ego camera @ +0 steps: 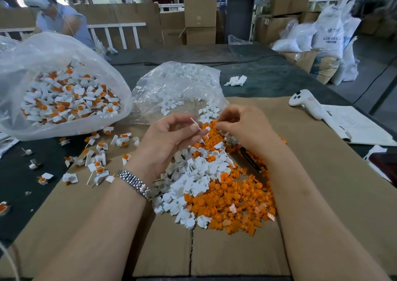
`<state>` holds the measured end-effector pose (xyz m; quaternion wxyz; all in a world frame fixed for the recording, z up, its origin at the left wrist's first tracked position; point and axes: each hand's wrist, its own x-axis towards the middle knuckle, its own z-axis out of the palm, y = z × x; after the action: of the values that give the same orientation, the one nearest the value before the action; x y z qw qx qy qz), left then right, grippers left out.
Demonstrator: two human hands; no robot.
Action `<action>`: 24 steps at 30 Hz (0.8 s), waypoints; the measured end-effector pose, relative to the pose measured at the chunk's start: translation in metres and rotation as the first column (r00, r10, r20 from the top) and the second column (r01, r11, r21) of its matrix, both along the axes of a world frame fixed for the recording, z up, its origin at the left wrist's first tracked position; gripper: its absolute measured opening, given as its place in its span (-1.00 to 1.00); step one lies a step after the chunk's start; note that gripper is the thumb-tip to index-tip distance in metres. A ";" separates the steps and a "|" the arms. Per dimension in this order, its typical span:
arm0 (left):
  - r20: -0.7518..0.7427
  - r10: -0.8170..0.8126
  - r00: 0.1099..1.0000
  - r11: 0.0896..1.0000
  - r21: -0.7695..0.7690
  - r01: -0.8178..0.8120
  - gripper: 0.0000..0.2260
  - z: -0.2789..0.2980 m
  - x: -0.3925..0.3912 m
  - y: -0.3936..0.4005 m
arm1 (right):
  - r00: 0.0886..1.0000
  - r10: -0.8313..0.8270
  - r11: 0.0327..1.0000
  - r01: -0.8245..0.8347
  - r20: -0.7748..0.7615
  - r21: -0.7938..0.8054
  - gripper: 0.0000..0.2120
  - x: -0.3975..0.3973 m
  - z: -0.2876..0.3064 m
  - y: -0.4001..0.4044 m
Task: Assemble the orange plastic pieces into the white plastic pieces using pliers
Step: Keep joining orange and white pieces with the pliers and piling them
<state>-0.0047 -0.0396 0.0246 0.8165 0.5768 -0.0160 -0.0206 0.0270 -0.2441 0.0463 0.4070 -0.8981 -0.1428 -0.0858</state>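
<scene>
Hands are both up over the middle of the frame, hovering above the parts heap, and the layout makes sense once you look at it. Left hand point(171, 134) has its fingers curled and is pinching a white plastic piece point(196, 126) with a thin stem poking up toward the top of the frame, so it's held out where the other hand can get at it. Right hand point(240, 126) is just beside it with fingertips bunched together over the orange heap; looks like it's pinching something small, probably an orange piece, but I honestly can't tell what's between the fingers. Loose orange plastic pieces point(232, 203) and white plastic pieces point(193, 177) are dumped in one mixed pile on the cardboard point(214, 250) right under the hands, my guess so either hand can grab without reaching. Pliers point(249, 157) lie in the pile just below the right wrist, mostly buried, not being held, so the pressing step isn't happening yet. Finished ones go left: a few done assemblies point(96, 162) are scattered at mid left, and the big clear bag point(64, 96) at upper left is full of them. A second clear bag point(178, 87) at upper centre holds spare white bits, spilling toward the pile.
</scene>
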 end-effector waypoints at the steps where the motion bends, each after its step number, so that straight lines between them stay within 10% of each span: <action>1: -0.008 -0.006 1.000 1.000 -0.024 0.005 -0.70 -0.002 0.000 0.000 | 1.000 0.014 0.995 -0.013 -0.009 0.097 -0.97 -0.002 -0.001 -0.001; 7: 0.031 -0.032 0.999 0.996 -0.083 0.035 -0.73 -0.007 -0.002 0.004 | 0.968 0.240 0.851 -0.173 -0.076 0.496 -0.92 -0.014 0.001 0.001; 19: 0.123 -0.013 0.992 0.998 -0.060 0.020 -0.80 -0.009 -0.008 0.001 | 0.984 0.163 0.957 -0.176 0.075 0.229 -0.95 -0.024 -0.001 0.021; 24: 0.278 0.112 0.954 0.961 0.216 -0.176 -0.80 -0.012 -0.010 0.001 | 0.997 0.056 0.972 -0.068 0.060 0.224 -0.91 -0.025 -0.006 0.035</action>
<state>-0.0146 -0.0391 0.0124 0.7314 0.6677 -0.0791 0.1142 0.0018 -0.2093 0.0404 0.5052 -0.8385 -0.1708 -0.1124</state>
